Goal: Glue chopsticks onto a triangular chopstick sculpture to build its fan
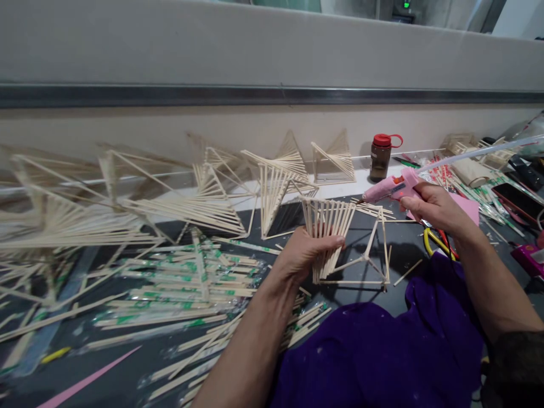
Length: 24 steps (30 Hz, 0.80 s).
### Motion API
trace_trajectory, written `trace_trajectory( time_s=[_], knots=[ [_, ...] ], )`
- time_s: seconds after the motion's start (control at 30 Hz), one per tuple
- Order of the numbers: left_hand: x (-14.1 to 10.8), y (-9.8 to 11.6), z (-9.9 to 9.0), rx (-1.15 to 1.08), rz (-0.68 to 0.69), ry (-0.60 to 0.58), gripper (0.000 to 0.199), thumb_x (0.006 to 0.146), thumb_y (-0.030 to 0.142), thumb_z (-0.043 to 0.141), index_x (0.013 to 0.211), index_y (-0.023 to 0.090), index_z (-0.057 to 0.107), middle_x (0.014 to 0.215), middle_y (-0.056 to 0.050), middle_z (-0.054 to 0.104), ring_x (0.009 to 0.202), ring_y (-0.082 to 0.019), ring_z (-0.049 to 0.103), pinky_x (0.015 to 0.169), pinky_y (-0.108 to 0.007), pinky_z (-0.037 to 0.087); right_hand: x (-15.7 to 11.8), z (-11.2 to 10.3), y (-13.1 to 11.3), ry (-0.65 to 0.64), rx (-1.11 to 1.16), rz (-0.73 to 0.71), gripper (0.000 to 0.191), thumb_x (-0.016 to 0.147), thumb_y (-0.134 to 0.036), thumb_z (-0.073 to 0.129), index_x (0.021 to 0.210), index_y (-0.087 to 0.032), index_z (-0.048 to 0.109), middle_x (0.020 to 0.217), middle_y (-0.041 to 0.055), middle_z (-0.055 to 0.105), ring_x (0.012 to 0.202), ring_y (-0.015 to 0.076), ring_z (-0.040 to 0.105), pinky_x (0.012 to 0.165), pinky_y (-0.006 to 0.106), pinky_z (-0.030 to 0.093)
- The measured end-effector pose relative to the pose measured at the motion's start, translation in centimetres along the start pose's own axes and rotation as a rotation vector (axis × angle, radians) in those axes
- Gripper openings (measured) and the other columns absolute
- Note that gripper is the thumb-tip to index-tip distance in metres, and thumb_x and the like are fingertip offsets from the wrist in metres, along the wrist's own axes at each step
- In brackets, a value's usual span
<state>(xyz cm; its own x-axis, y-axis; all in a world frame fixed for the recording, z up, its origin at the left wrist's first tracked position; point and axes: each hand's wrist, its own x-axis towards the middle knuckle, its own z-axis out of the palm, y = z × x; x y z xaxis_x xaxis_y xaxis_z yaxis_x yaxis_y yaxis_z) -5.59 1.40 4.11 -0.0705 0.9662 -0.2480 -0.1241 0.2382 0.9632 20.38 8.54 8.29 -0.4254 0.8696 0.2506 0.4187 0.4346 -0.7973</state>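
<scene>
Pale wall (170, 48), long gray rail (170, 95), dark tabletop (113, 388)

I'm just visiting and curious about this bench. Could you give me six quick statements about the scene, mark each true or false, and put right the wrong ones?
1. The right hand holds a glue gun. True.
2. The glue gun is green. False: it is pink.
3. The left hand grips a stick frame. True.
4. The glue gun points away from the stick frame. False: it points at the frame's upper edge.
5. A bottle stands near the wall. True.
6. The bottle has a blue lid. False: it has a red lid.
</scene>
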Motion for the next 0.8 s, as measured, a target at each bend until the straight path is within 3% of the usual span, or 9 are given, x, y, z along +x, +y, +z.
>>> trace_trajectory(
  time_s=[0.3,0.5,0.67,0.8],
  knots=[
    [0.3,-0.2,-0.2,0.001,0.001,-0.011,0.023,0.043,0.025,0.080,0.058,0.014,0.066,0.056,-0.003,0.062,0.053,-0.014,0.054,0.052,-0.025,0.042,0.0,0.3,-0.4,-0.019,0.038,-0.024,0.028,0.084,-0.040,0.059,0.092,-0.014,0.062,0.064,-0.0025,0.049,0.053,0.0081,0.043,0.047,0.022,0.033],
    [0.1,0.1,0.1,-0.005,-0.014,0.001,0.023,0.041,0.024,0.080,0.054,0.014,0.065,0.053,-0.003,0.061,0.050,-0.014,0.053,0.049,-0.025,0.042,0.2,-0.1,-0.1,0.034,0.042,0.024,0.028,0.083,-0.043,0.061,0.083,-0.015,0.061,0.059,-0.0022,0.051,0.049,0.0080,0.045,0.044,0.022,0.032],
    [0.0,0.4,0.1,-0.003,-0.013,0.075,0.026,0.038,0.022,0.083,0.055,0.013,0.066,0.052,-0.002,0.063,0.049,-0.012,0.054,0.048,-0.023,0.041,0.9,-0.9,0.8,0.226,0.205,0.113,0.033,0.080,-0.049,0.065,0.077,-0.018,0.055,0.050,-0.0032,0.053,0.042,0.0081,0.048,0.041,0.021,0.033],
    [0.1,0.6,0.2,-0.020,-0.040,0.084,0.024,0.038,0.019,0.083,0.053,0.013,0.065,0.049,0.000,0.061,0.045,-0.011,0.052,0.044,-0.022,0.038,1.1,-3.4,4.2,0.366,0.360,0.197,0.039,0.072,-0.050,0.072,0.071,-0.019,0.048,0.056,-0.0038,0.054,0.045,0.0082,0.053,0.043,0.020,0.039]
  ],
)
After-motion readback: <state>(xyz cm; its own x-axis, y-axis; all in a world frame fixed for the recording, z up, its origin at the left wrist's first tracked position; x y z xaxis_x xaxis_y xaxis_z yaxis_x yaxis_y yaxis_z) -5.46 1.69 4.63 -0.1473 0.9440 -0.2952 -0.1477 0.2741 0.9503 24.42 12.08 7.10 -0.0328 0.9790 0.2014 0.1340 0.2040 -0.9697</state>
